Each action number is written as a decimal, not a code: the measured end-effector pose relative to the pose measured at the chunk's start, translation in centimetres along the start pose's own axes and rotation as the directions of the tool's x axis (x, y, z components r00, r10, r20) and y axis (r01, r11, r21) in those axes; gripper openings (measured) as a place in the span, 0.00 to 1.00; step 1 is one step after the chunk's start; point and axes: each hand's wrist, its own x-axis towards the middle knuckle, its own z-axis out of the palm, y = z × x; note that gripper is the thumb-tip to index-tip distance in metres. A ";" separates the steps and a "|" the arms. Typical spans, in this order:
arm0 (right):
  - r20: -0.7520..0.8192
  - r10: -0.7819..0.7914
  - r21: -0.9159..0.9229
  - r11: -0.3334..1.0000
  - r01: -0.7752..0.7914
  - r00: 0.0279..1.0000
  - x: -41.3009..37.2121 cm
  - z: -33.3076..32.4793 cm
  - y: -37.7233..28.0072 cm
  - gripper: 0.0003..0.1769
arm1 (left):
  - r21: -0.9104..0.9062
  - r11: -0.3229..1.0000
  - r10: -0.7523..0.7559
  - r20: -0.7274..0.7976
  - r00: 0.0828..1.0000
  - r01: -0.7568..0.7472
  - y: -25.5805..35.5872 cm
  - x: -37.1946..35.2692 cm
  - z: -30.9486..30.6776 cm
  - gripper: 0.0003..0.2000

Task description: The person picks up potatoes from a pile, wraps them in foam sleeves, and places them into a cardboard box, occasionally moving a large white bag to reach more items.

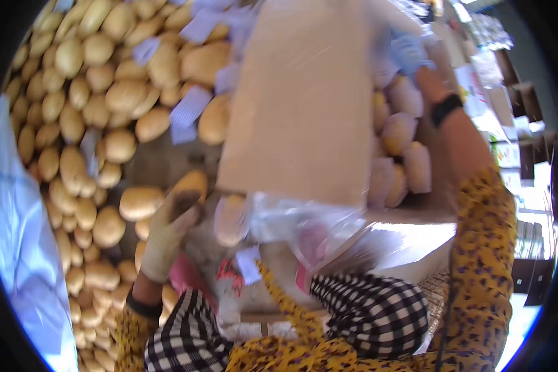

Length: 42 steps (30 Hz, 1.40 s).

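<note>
My left hand (pixel 170 226), in a pale glove with dark fingertips, is closed around the lower end of a yellow oval piece of produce (pixel 192 182), potato- or mango-like. Just right of this hand lies a similar piece in a white foam net (pixel 231 221). My right hand (pixel 409 53), in a blue glove, is over the far part of a box holding several net-wrapped pieces (pixel 400 132). Motion blurs its fingers, so I cannot tell what they hold. A brown cardboard flap (pixel 297 105) stands between my hands, with clear plastic (pixel 291 217) along its near edge.
A large heap of loose yellow produce (pixel 99 87) covers the left side, with lilac net sleeves (pixel 189 106) scattered over it. Bluish-white sheeting (pixel 25 248) borders the heap. My checkered knees (pixel 378 316) are close below the box. Stacked cartons (pixel 524 155) stand at far right.
</note>
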 end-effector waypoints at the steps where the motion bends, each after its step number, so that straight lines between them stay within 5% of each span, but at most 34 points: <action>1: -0.194 0.053 0.282 0.959 0.004 0.979 -0.7 -0.2 0.4 0.24 | 0.057 0.998 0.012 0.003 1.000 -0.012 -0.3 -0.4 0.3 0.19; 3: -0.232 0.158 0.681 0.731 0.044 0.960 -2.2 -0.5 1.5 0.27 | 0.326 0.938 0.109 0.048 0.993 -0.119 -3.9 -0.6 -0.2 0.18; 5: -0.115 0.199 0.744 0.667 -0.048 0.973 -4.6 -3.6 2.3 0.22 | 0.574 0.795 0.143 0.134 0.981 -0.195 -5.7 -1.5 0.2 0.17; 9: -0.279 0.119 0.874 0.443 0.200 0.953 -12.6 -9.9 -2.8 0.18 | 0.826 0.490 0.035 0.301 0.953 -0.279 -7.2 -2.2 0.8 0.17; 10: -0.363 0.013 0.787 0.540 0.299 0.932 -14.5 -11.5 -3.8 0.18 | 0.851 0.444 -0.038 0.330 0.943 -0.280 -7.4 -2.3 1.3 0.17; 11: -0.430 -0.101 0.681 0.616 0.396 0.897 -16.3 -12.9 -5.0 0.17 | 0.915 0.232 -0.304 0.392 0.868 -0.332 -5.5 -2.3 2.8 0.18; 12: -0.401 -0.097 0.669 0.648 0.364 0.911 -17.9 -14.1 -6.1 0.18 | 0.782 0.174 -0.098 0.618 0.780 -0.598 -7.9 -2.4 2.7 0.16; 14: -0.314 -0.032 0.720 0.643 0.260 0.949 -20.9 -16.2 -8.9 0.18 | 0.389 -0.122 0.254 0.902 0.350 -0.913 -14.9 -2.0 3.5 0.13; 16: -0.314 -0.013 0.685 0.689 0.236 0.949 -23.9 -16.7 -10.6 0.18 | 0.460 -0.087 0.104 0.886 0.451 -0.884 -17.8 -1.8 4.7 0.13; 17: -0.218 -0.157 0.739 0.618 0.268 0.963 -24.6 -18.0 -12.4 0.18 | 0.503 -0.073 0.023 0.864 0.503 -0.861 -18.7 -1.4 4.8 0.13; 18: -0.163 -0.072 0.777 0.606 0.173 0.984 -25.7 -18.3 -14.3 0.19 | 0.519 -0.034 0.078 0.853 0.516 -0.854 -21.6 -0.3 4.6 0.15; 20: -0.081 -0.163 0.880 0.451 0.147 0.983 -26.4 -18.6 -15.8 0.17 | 0.536 0.058 0.168 0.827 0.537 -0.842 -27.5 1.6 4.0 0.17; 21: -0.053 -0.229 0.872 0.464 0.157 0.972 -26.5 -18.8 -16.3 0.17 | 0.635 0.007 -0.146 0.764 0.628 -0.772 -15.9 -0.6 4.2 0.17; 24: -0.009 -0.427 0.845 0.480 0.235 0.904 -25.8 -19.0 -17.8 0.17 | 0.684 0.505 -0.024 0.621 0.783 -0.527 -7.2 -2.4 2.4 0.17; 26: -0.032 -0.480 0.832 0.473 0.289 0.877 -25.8 -18.3 -20.9 0.20 | 0.268 0.919 0.169 0.396 0.902 -0.290 -2.5 -5.6 0.6 0.20; 29: -0.163 -0.676 0.699 0.435 0.568 0.719 -25.3 -16.7 -24.7 0.26 | -0.020 0.923 0.371 0.316 0.873 -0.385 1.9 -7.8 -0.9 0.18; 34: -0.372 -0.775 0.284 0.429 0.857 0.511 -25.0 -16.8 -26.8 0.29 | -0.212 0.937 0.330 0.289 0.899 -0.276 2.3 -8.8 -2.2 0.19; 37: -0.355 -0.825 0.156 0.411 0.898 0.439 -24.9 -17.7 -28.3 0.31 | -0.231 0.951 0.267 0.277 0.923 -0.206 1.9 -9.4 -2.3 0.19; 42: -0.277 -0.763 0.274 0.521 0.809 0.585 -24.8 -17.0 -29.0 0.33 | -0.129 0.941 0.336 0.254 0.907 -0.313 2.8 -10.0 -2.9 0.19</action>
